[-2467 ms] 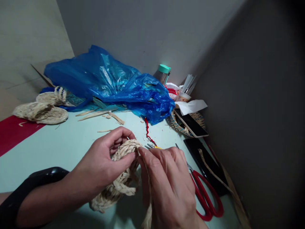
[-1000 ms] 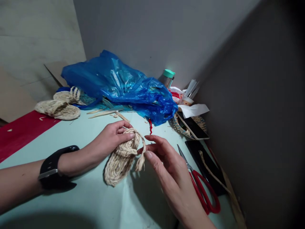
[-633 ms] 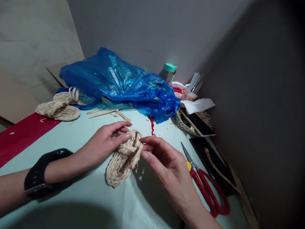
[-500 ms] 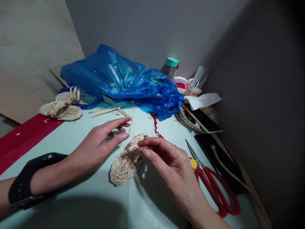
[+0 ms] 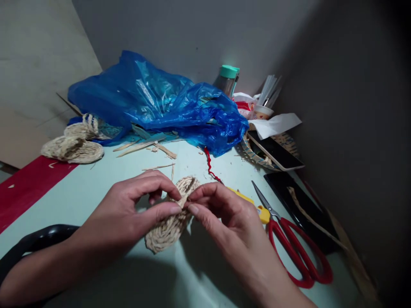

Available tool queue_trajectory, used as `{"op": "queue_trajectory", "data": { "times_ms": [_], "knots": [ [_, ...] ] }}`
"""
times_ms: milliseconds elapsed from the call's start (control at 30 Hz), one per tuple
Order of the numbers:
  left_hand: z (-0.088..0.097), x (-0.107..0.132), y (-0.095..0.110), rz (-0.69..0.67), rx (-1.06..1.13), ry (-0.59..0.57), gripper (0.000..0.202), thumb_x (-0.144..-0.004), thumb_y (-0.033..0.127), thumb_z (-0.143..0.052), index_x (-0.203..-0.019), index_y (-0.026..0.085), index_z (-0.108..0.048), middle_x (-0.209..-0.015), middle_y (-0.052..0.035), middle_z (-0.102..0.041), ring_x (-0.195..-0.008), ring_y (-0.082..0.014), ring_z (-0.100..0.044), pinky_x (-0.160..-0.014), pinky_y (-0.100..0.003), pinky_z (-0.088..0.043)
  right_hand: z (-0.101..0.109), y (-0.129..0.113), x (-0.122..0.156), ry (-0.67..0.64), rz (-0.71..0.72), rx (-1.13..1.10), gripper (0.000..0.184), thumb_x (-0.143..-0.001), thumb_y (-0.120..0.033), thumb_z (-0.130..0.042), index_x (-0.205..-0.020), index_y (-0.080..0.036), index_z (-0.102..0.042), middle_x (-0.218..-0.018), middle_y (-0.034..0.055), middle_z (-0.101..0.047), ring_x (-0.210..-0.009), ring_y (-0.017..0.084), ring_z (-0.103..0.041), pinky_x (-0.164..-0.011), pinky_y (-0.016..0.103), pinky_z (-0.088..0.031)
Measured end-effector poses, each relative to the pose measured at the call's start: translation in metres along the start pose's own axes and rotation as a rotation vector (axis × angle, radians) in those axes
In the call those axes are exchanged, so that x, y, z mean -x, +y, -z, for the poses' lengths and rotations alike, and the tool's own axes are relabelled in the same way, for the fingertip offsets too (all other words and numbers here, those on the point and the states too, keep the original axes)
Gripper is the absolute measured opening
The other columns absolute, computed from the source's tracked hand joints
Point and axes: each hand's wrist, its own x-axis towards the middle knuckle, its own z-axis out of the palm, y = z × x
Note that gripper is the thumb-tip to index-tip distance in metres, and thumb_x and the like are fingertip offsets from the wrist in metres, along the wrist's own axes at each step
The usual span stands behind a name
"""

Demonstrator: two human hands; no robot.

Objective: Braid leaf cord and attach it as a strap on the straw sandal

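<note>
A small slipper point(image 5: 168, 231) of coiled, braided pale fibre lies on the light table in front of me. Over its middle, my left hand point(image 5: 144, 201) pinches one end of a short strip of dried plant fibre point(image 5: 183, 200) between thumb and index finger. Meeting it from the other side, my right hand point(image 5: 221, 209) has its thumb and fingertips closed at the strip's other end. My fingers cover part of the slipper, and whether the strip is fixed to it I cannot tell. A black band point(image 5: 41, 235) circles my left wrist.
Red-handled scissors point(image 5: 295, 239) and a yellow cutter point(image 5: 263, 214) lie right, beside a black phone-like slab point(image 5: 298, 209). Behind are fibre scraps point(image 5: 144, 145), a red cord point(image 5: 209, 164), a blue plastic bag point(image 5: 154, 98) and a woven basket point(image 5: 257, 156). More fibre slippers point(image 5: 72, 149) sit left.
My left hand has moved in toward my right hand, and its thumb and finger have closed on the fibre strip. The view has shifted slightly; the slipper stays on the table.
</note>
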Motion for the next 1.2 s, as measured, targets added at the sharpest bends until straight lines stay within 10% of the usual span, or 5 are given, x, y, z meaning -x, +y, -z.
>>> {"op": "queue_trajectory", "data": {
  "times_ms": [300,500,767,1200],
  "knots": [
    [-0.008,0.013,0.006,0.385,0.105,-0.068,0.021,-0.068,0.046,-0.073,-0.076,0.027,-0.074,-0.056,0.0044,-0.047,-0.052,-0.0118,-0.036,-0.049,-0.024,-0.029,-0.003,-0.002,0.010,-0.081,-0.136,-0.051,0.004,-0.089,-0.024,-0.063,-0.089,-0.022,-0.059,-0.072,-0.0028,-0.068,-0.065,0.010,-0.067,-0.053,0.016,-0.047],
    [-0.010,0.011,-0.013,0.431,0.209,-0.163,0.030,-0.071,0.050,-0.070,-0.083,0.023,-0.070,-0.063,0.0031,-0.051,-0.056,-0.0121,-0.040,-0.050,-0.022,-0.033,0.000,0.000,0.010,-0.112,-0.101,0.048,0.003,-0.092,-0.024,-0.059,-0.094,-0.022,-0.057,-0.080,-0.0015,-0.070,-0.069,0.011,-0.067,-0.056,0.019,-0.048],
    [-0.012,0.012,-0.008,0.432,0.277,-0.106,0.024,-0.071,0.042,-0.070,-0.081,0.020,-0.069,-0.060,0.0054,-0.045,-0.056,-0.0092,-0.038,-0.052,-0.019,-0.031,0.001,0.006,0.006,0.096,0.417,0.622,0.031,-0.092,-0.014,-0.059,-0.123,-0.017,-0.055,-0.100,0.0061,-0.067,-0.088,0.019,-0.059,-0.075,0.032,-0.049],
    [-0.012,0.011,-0.007,0.421,0.369,-0.009,0.017,-0.073,0.035,-0.072,-0.079,0.020,-0.066,-0.048,0.0045,-0.063,-0.048,-0.0097,-0.055,-0.050,-0.018,-0.047,-0.004,0.014,0.002,0.082,0.392,0.642,0.014,-0.095,-0.017,-0.057,-0.109,-0.017,-0.059,-0.088,0.0016,-0.066,-0.077,0.016,-0.059,-0.067,0.029,-0.046]
  ]
}}
